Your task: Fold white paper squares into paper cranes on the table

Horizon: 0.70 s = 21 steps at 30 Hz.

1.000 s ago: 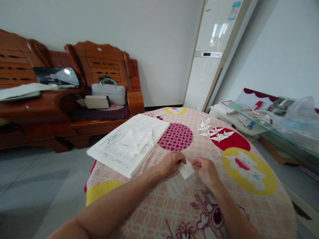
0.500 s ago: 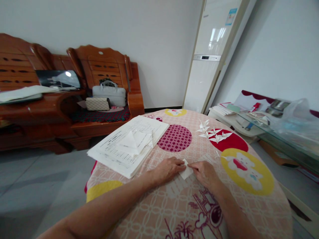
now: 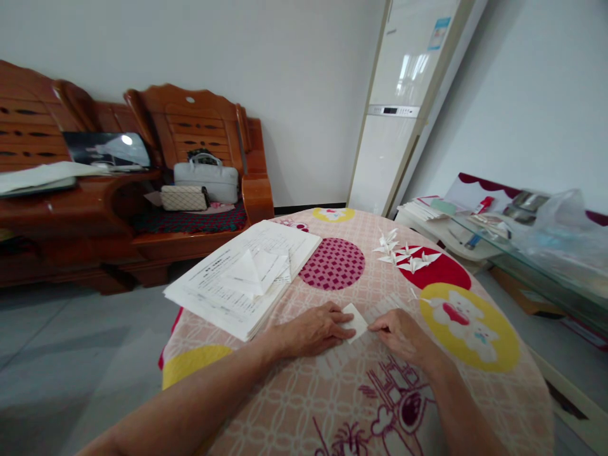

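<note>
A small folded piece of white paper [image 3: 356, 321] lies on the round table's patterned cloth [image 3: 332, 405]. My left hand [image 3: 313, 330] lies flat on the cloth, its fingertips pressing the paper's left edge. My right hand [image 3: 399, 332] rests at the paper's right corner with its fingers curled and pinched against it. Both forearms reach in from the bottom of the view.
A stack of printed sheets [image 3: 242, 278] with folded paper on top lies at the table's left. Several white paper cranes [image 3: 403, 253] sit on a red circle at the far right. Wooden chairs with bags [image 3: 204, 180] stand behind; a glass shelf [image 3: 522, 247] is at right.
The paper has been folded flatter and smaller. My left hand has slid over its left edge and my right hand has moved to its right corner.
</note>
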### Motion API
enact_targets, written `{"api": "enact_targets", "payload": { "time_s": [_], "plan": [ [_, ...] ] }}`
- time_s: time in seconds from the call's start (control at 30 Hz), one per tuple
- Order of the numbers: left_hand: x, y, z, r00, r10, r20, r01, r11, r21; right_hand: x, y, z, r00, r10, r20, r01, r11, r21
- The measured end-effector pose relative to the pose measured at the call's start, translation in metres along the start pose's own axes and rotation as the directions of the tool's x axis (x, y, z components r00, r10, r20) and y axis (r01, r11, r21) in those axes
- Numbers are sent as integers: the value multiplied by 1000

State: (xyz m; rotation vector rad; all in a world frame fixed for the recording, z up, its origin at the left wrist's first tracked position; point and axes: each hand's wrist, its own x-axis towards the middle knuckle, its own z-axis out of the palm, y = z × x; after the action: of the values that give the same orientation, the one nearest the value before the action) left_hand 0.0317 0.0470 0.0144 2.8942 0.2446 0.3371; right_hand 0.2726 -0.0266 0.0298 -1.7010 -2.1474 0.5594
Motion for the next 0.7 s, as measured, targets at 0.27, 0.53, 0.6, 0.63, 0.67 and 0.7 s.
{"api": "enact_targets", "payload": {
  "time_s": [0.27,0.53,0.6,0.63,0.67,0.7],
  "plan": [
    [3,4,-2,999,28,-26,-29,999,-27,21,-11,29,955,-34,-296,131,941,314],
    [6,3,-8,995,97,-10,-98,987,-130,32,-10,37,966,-80,-247,151,947,283],
    [5,3,-9,994,108,-6,-107,980,-166,34,-12,37,968,-54,-245,121,957,265],
    [5,3,-10,994,113,-6,-112,976,-186,35,-14,37,969,-32,-245,98,960,262],
    [4,3,-11,993,116,-4,-114,972,-204,36,-15,38,970,-6,-245,73,962,265],
    [3,3,-11,993,117,3,-113,969,-220,37,-16,38,969,22,-244,46,961,272]
  ]
}}
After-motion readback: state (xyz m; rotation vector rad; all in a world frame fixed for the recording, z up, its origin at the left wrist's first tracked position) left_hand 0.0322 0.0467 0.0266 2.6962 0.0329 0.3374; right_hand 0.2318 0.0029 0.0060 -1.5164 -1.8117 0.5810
